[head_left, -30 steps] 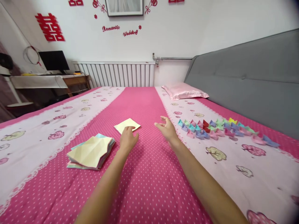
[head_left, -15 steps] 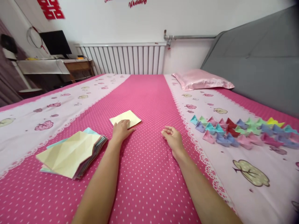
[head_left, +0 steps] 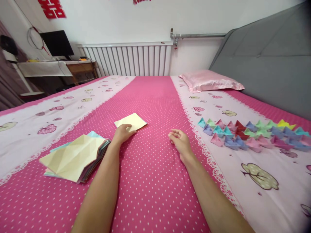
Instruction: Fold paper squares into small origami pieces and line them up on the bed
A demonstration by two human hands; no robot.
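A small stack of square cream paper lies on the pink dotted bedsheet in front of me. My left hand is at its near left edge, fingers bent and thumb apart. The fingertips touch or hover just over the edge; no sheet is visibly gripped. Farther right, my right hand stays over the sheet with loosely curled, parted fingers and nothing in it. To the left of my left forearm is a larger pile of creased paper, cream on top with blue and darker sheets underneath.
Several rows of folded paper boats in many colours stand on the right. Behind them are a pink pillow and a grey headboard. A radiator lines the far wall, and a desk with a monitor stands at the far left.
My left hand has drawn back slightly left and toward me, from over the cream stack to its near edge. The right hand has hardly moved. The view has shifted slightly.
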